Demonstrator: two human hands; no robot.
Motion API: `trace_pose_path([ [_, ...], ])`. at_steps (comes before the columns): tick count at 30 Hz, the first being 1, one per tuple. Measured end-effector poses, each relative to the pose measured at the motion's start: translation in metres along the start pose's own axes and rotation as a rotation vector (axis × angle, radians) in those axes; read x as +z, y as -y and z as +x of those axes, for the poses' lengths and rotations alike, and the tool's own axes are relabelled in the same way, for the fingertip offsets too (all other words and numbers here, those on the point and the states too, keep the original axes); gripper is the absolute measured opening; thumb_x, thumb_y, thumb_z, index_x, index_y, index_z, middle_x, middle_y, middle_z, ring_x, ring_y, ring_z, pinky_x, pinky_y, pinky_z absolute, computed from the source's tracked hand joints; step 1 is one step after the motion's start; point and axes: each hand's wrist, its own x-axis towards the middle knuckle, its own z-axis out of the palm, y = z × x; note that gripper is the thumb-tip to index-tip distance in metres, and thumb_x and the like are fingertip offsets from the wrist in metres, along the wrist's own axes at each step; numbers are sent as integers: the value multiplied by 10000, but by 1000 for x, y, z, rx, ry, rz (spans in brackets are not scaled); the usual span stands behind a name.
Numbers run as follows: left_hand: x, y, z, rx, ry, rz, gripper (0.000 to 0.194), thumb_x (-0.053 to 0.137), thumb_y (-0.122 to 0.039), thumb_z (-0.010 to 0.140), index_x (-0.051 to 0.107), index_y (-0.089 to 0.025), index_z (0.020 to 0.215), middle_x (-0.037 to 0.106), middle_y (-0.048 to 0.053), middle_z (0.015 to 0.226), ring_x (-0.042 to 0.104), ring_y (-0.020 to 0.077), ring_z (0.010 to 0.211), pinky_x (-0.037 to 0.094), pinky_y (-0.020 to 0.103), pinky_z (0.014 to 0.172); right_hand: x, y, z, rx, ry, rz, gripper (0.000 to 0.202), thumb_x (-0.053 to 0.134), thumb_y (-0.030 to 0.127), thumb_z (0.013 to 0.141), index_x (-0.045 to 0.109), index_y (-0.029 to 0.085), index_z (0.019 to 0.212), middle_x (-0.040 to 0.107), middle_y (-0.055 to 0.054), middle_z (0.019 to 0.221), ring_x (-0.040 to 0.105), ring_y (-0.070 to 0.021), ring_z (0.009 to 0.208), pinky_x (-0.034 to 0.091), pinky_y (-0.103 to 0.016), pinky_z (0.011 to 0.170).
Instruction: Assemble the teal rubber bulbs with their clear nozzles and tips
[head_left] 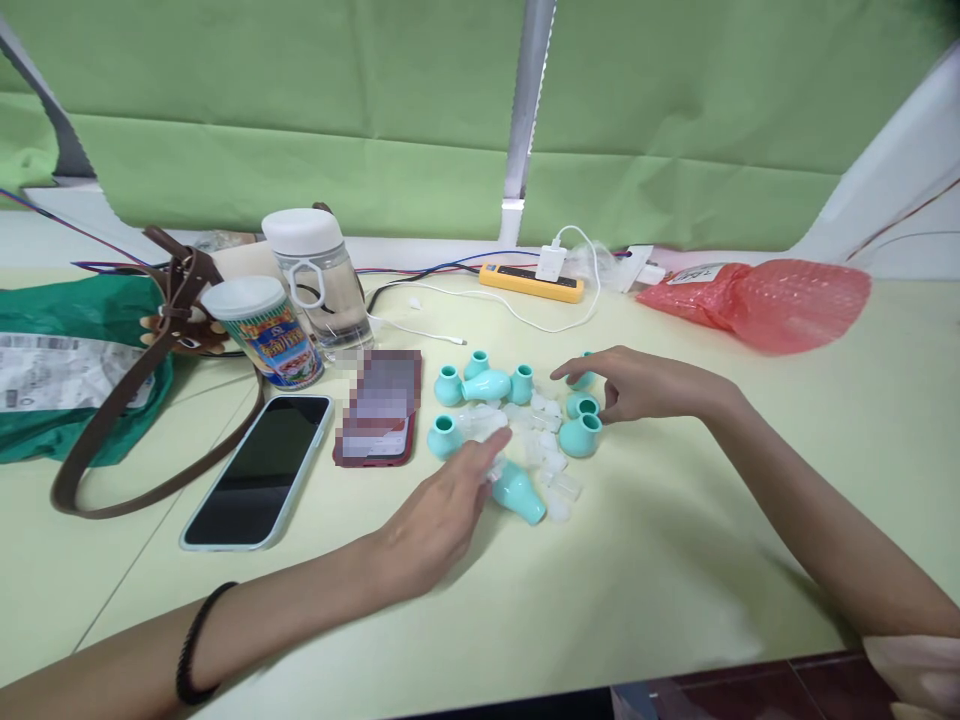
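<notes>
My left hand (pixel 442 515) is closed round something small, clear and whitish at its fingertips; what it is I cannot make out. Just beyond those fingers a turquoise vase-shaped piece (pixel 519 492) lies on its side. My right hand (pixel 634 385) is at the right of the group, thumb and fingers apart, beside a turquoise pot (pixel 580 436) and partly over others behind it. More turquoise pots (pixel 448 385) stand at the left and back, round another piece lying down (pixel 487 386). Clear and white bits (pixel 551 455) are scattered between them.
Two phones (pixel 259 475) (pixel 381 410) lie at the left, with a noodle cup (pixel 274 335), a water bottle (pixel 326 280), a brown strap (pixel 97 430) and a green bag (pixel 75 360) beyond. Behind are a yellow power strip (pixel 531 283), a white cable and red wrap (pixel 795 305).
</notes>
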Motion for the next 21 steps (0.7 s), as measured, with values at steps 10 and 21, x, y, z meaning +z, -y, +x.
trace_pose_path([
  [10, -17, -16, 5, -200, -36, -263, 224, 531, -284, 777, 343, -207, 871, 548, -17, 772, 582, 128, 716, 479, 240, 612, 12, 75, -25, -323, -552, 219, 370, 569, 351, 715, 541, 177, 1040, 626, -20, 779, 519, -92, 545, 448, -235, 550],
  [21, -13, -12, 7, 159, 99, 102, 495, 504, -185, 773, 271, -122, 1205, 402, 162, 1255, 351, 263, 1142, 352, 458, 894, 1, 59, -14, -216, -47, 576, 160, 612, 275, 660, 568, 149, 747, 576, -9, 692, 536, -84, 576, 468, -177, 500],
])
